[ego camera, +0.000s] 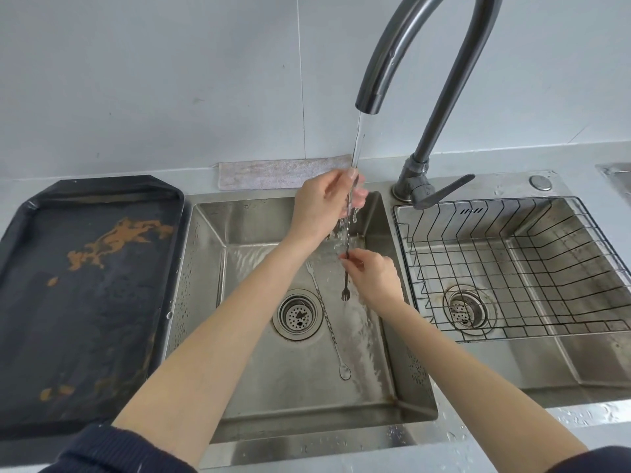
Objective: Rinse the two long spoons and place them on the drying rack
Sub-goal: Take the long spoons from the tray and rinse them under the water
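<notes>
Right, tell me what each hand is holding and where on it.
Both hands hold one long spoon under the running water: the left hand grips its upper end, the right hand pinches its handle lower down, above the forked tip.

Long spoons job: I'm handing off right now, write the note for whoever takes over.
Left hand: grips the upper end of the held spoon under the running tap.
Right hand: pinches the same spoon's shaft lower down; its forked end hangs below.
Second spoon: lies on the left sink basin floor, beside the drain.
Drying rack: in the right basin, no spoons on it.
Done: first rinse under way.
Left: finish it, rinse the second spoon, rack both.
</notes>
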`<control>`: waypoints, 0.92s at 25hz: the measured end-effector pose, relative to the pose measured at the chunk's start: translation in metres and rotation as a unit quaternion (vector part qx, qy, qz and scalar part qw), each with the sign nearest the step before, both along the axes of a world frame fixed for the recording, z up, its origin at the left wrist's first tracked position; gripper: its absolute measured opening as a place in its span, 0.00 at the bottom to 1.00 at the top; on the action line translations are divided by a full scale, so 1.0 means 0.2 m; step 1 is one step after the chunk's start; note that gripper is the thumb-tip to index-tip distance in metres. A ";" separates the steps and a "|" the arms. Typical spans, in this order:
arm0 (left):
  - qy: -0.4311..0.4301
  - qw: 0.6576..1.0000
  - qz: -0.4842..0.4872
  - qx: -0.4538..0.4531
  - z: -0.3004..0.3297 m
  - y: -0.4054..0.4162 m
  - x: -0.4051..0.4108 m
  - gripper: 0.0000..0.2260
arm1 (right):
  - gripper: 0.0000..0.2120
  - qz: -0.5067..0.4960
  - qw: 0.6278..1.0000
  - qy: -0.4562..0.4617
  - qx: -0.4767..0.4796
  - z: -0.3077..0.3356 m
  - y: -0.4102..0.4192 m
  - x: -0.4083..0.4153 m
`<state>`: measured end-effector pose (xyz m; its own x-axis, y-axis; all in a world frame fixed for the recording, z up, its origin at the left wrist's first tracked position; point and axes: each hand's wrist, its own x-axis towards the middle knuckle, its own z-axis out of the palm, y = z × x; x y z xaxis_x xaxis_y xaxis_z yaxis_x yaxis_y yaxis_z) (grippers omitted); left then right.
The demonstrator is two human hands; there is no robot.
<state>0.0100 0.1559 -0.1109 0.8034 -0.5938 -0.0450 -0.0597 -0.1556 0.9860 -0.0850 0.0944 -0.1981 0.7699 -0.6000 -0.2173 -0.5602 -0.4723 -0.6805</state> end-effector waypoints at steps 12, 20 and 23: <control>-0.078 0.996 0.008 0.035 0.01 -0.01 0.02 0.11 | 0.11 0.013 1.000 -0.024 -0.011 0.02 0.00 0.00; -0.026 0.998 -0.030 0.045 -0.04 0.00 0.02 0.13 | 0.10 0.003 1.000 -0.022 0.020 0.03 -0.01 0.02; 0.023 1.000 0.013 0.015 -0.01 0.03 0.09 0.13 | 0.11 0.002 0.996 0.002 0.086 0.01 -0.05 0.00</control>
